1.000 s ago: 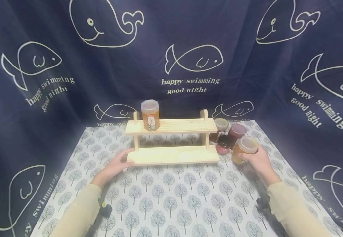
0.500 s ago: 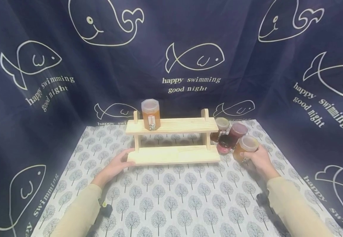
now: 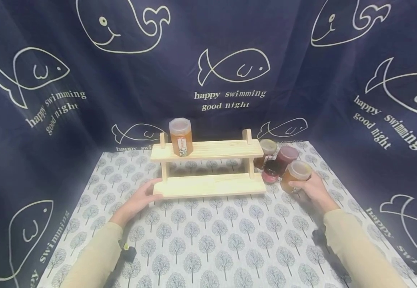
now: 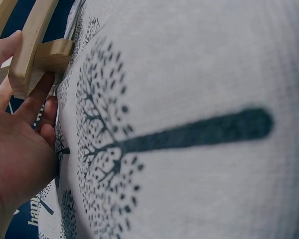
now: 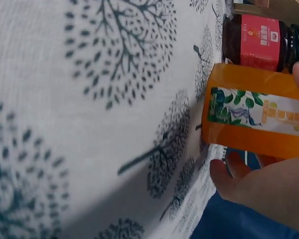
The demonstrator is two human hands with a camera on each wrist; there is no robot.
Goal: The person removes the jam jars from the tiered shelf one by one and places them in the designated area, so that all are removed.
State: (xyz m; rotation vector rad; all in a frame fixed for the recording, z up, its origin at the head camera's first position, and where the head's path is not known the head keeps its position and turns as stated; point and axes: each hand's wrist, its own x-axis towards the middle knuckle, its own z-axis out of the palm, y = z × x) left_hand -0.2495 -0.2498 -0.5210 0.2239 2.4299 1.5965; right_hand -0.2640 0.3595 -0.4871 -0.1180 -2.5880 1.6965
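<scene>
**Amber jar held at the right end of the wooden rack**

An amber jar (image 3: 295, 178) with a pale lid is gripped by the right hand (image 3: 312, 191), whose fingers are curled round its side; in the right wrist view the thumb and a fingertip are seen on either side of the labelled orange body (image 5: 254, 117). The jar stands on the tree-print cloth (image 3: 208, 240), near its far right corner and just beside the lower shelf's right end. Close behind it three more jars are grouped: a small dark-lidded red jar (image 3: 271, 171), a purple jar (image 3: 286, 157) and a brown jar (image 3: 267, 149).

The left end of the two-tier wooden rack (image 3: 208, 168) is touched by the left hand (image 3: 138, 200). In the left wrist view the fingers (image 4: 32, 102) are seen lying fairly straight against the board's corner, with the thumb on its other face. A tall honey jar (image 3: 181, 137) stands upright at the left end of the upper shelf. A dark blue cloth with whales (image 3: 230, 72) hangs behind.
</scene>
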